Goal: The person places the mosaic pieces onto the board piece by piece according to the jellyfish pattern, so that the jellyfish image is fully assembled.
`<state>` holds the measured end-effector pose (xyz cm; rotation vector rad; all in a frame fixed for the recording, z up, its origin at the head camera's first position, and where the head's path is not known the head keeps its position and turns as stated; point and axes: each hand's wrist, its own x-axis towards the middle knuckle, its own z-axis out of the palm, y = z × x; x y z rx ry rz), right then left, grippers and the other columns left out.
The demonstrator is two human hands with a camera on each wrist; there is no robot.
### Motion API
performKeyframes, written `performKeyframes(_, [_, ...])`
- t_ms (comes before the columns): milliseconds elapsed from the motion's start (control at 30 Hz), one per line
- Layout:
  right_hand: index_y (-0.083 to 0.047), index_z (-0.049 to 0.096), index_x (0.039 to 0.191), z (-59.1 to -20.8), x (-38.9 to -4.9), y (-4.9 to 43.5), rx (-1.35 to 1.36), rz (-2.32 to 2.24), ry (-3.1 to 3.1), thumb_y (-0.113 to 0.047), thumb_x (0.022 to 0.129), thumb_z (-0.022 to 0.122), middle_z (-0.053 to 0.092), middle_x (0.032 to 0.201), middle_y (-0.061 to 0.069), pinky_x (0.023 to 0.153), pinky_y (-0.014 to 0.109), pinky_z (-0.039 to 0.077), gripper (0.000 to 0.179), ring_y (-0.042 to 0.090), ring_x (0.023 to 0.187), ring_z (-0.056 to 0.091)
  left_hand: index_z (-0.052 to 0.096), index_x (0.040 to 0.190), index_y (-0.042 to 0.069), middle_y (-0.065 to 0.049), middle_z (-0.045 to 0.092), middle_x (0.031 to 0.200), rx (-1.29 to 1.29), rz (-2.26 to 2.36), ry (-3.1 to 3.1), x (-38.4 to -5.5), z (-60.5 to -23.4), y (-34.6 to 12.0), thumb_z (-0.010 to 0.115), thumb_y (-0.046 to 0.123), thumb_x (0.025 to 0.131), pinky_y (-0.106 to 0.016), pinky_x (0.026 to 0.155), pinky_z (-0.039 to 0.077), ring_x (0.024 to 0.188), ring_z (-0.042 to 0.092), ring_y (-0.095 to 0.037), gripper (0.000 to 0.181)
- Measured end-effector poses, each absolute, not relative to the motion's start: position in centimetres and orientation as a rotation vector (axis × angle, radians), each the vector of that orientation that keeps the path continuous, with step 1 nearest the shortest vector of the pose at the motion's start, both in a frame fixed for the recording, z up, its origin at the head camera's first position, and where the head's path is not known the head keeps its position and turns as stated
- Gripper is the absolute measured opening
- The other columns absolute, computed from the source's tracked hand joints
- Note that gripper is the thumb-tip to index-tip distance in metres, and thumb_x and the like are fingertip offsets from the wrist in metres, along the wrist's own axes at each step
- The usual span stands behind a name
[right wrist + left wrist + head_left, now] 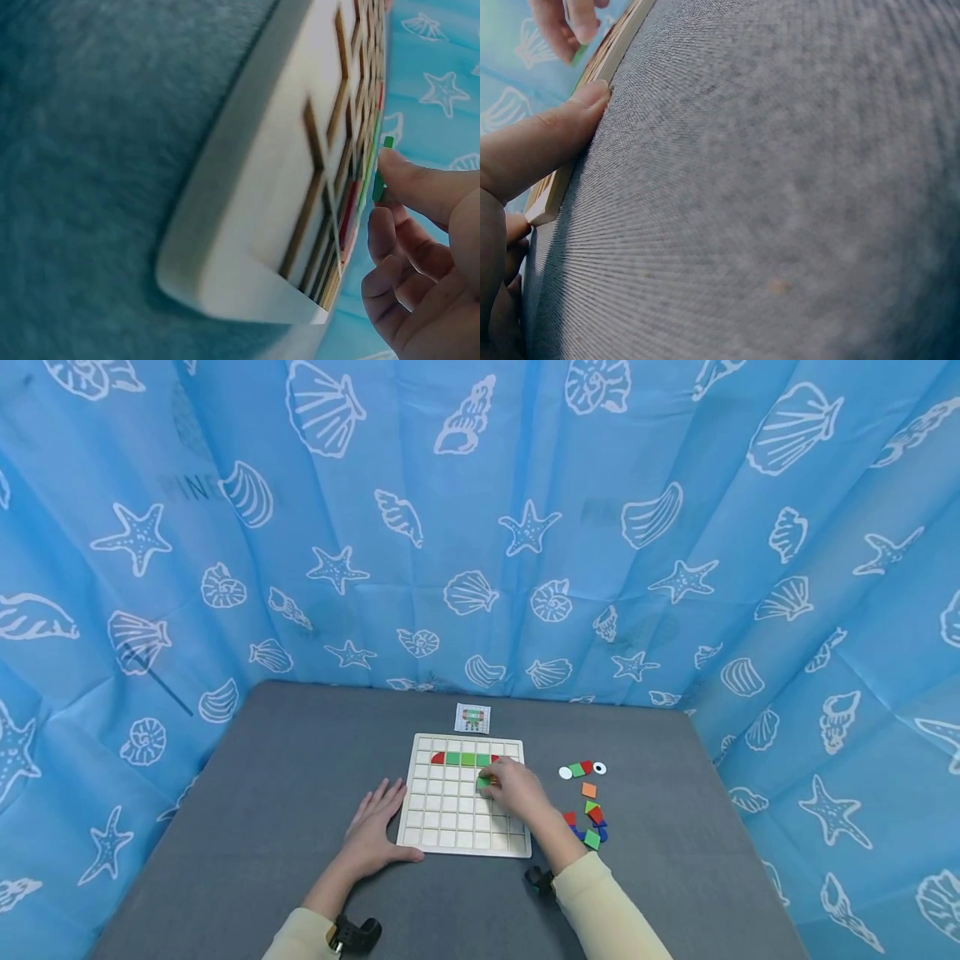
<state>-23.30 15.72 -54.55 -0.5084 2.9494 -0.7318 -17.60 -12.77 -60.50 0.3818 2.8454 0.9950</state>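
1. Grid board (446,807), pale, many square cells: on the near middle part of the table, between your two hands.
2. Your left hand (373,837): fingers spread and extended, well apart from your other hand; it spans the board's near left corner, fingertips at the left edge, thumb (570,120) resting against the near edge.
3. Your right hand (517,789): thumb and fingertips pinched on one green tile, above the right part of the board.
4. Green tile (379,186): held at your right fingertips, tilted; the right wrist view shows it raised off the board.
5. Row of tiles (468,759), set in the far part of the board: from left, a red curved-edged piece, then three green squares, the middle one lighter; a red piece at the right end is partly covered by your right hand.
6. Picture card (472,718): just beyond the board's far edge.
7. Loose pieces, right of the board: white disc (566,773), green and red pieces, and white ring (599,767) in a far line; orange square (589,790) nearer; then a partly overlapping cluster of red, green and blue pieces (592,839), nearest you.
8. Table (300,760), grey; blue shell-patterned curtain (465,527) behind it.
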Motion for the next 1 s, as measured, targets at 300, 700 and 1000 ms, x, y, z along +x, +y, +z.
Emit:
performKeyframes(300, [-0.012, 0.077, 0.111, -55.2, -23.4, 15.1, -0.475, -0.693, 2.913, -0.016, 0.087, 0.080, 0.069, 0.107, 0.003, 0.084, 0.041, 0.057, 0.024, 0.020, 0.098, 0.066, 0.032, 0.159, 0.011, -0.011, 0.028, 0.166, 0.394, 1.017, 2.850, -17.4, -60.6, -12.9, 0.086, 0.069, 0.059, -0.058, 0.124, 0.013, 0.156, 0.015, -0.036, 0.128])
performKeyframes(700, [-0.011, 0.077, 0.111, -54.4, -23.7, 14.5, -0.502, -0.744, 2.872, -0.013, 0.088, 0.079, 0.069, 0.104, 0.005, 0.077, 0.037, 0.055, 0.024, 0.018, 0.091, 0.064, 0.026, 0.161, 0.013, -0.007, 0.021, 0.169, 0.387, 0.995, 2.809, -17.7, -60.5, -13.5, 0.084, 0.071, 0.061, -0.056, 0.125, 0.009, 0.157, 0.008, -0.033, 0.130])
performKeyframes(1000, [-0.012, 0.074, 0.120, -53.7, -22.6, 16.2, -0.493, -0.833, 2.914, -0.016, 0.090, 0.077, 0.071, 0.110, 0.004, 0.075, 0.037, 0.055, 0.030, 0.018, 0.091, 0.065, 0.030, 0.160, 0.015, -0.008, 0.026, 0.167, 0.386, 0.998, 2.841, -17.6, -60.8, -13.0, 0.084, 0.072, 0.059, -0.057, 0.125, 0.012, 0.157, 0.012, -0.034, 0.129])
